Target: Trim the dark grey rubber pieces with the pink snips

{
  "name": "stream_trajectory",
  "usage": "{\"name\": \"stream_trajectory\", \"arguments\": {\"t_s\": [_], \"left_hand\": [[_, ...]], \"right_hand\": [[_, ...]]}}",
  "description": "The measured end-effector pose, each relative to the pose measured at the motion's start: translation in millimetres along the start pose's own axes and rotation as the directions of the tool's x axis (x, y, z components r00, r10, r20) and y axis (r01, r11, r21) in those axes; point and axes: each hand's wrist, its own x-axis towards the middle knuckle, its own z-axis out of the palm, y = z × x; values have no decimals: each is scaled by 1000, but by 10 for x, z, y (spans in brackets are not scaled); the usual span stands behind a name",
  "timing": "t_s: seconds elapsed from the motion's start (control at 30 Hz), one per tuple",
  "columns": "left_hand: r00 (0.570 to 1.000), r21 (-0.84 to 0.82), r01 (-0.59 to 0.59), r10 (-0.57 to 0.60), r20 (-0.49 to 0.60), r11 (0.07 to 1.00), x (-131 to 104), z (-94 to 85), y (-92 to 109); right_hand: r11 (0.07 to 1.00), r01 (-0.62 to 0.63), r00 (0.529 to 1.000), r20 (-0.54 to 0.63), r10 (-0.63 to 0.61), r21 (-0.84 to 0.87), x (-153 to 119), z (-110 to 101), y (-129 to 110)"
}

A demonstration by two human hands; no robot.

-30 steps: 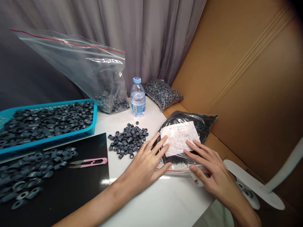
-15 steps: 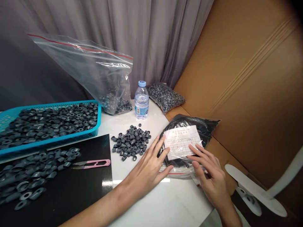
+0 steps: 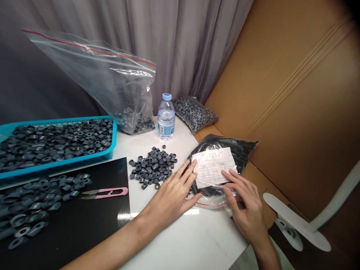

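A clear zip bag with black contents (image 3: 242, 150) lies at the table's right edge, a printed paper form (image 3: 215, 167) showing flat on it. My left hand (image 3: 177, 191) rests with spread fingers on the bag's left side, fingertips at the paper's left edge. My right hand (image 3: 246, 198) lies over the bag's lower right part, fingers apart, fingertips on the paper's lower right. Neither hand is closed round anything. Just left of the bag is a pile of small dark grey rings (image 3: 153, 165) on the white table (image 3: 180, 240).
A blue basket (image 3: 114, 138) of grey parts stands left. Pink snips (image 3: 112, 192) and more parts lie on a black board (image 3: 92, 221). Behind are an open zip bag (image 3: 132, 93), a water bottle (image 3: 166, 118) and a filled bag (image 3: 195, 112). Cardboard (image 3: 281, 93) borders the right.
The whole view has shifted slightly, so everything sits a little further left and higher. Both hands stay on the bag with nearly the same pose.
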Motion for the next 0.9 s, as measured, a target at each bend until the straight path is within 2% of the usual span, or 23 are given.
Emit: {"name": "stream_trajectory", "arguments": {"t_s": [0.1,0.2,0.33,0.47,0.53,0.67,0.77,0.9], "left_hand": [[999,-35,38,-38,11,999,-7,-14,21],[997,-98,79,-77,25,992,-24,-8,47],[975,-195,221,-212,69,955,-47,5,83],[938,-215,334,-301,171,918,-13,-54,119],[933,-228,341,-299,202,912,20,-103,128],[935,-353,350,-302,185,868,58,-145,120],[941,-486,336,-309,139,807,53,-103,100],[947,-601,295,-313,77,743,50,-34,81]], "right_hand": [[1000,-27,999,-39,28,10,-13,12,2],[990,-139,985,-103,141,22,-36,24,18],[938,-330,932,-123,342,105,-45,41,31],[868,-480,863,-109,493,124,-30,57,-22],[827,-557,820,-102,563,85,-25,60,-59],[751,-657,749,-48,660,72,1,47,-105],[719,-683,724,-7,689,126,45,38,-108],[680,-681,699,-34,714,270,93,68,-77]]}}
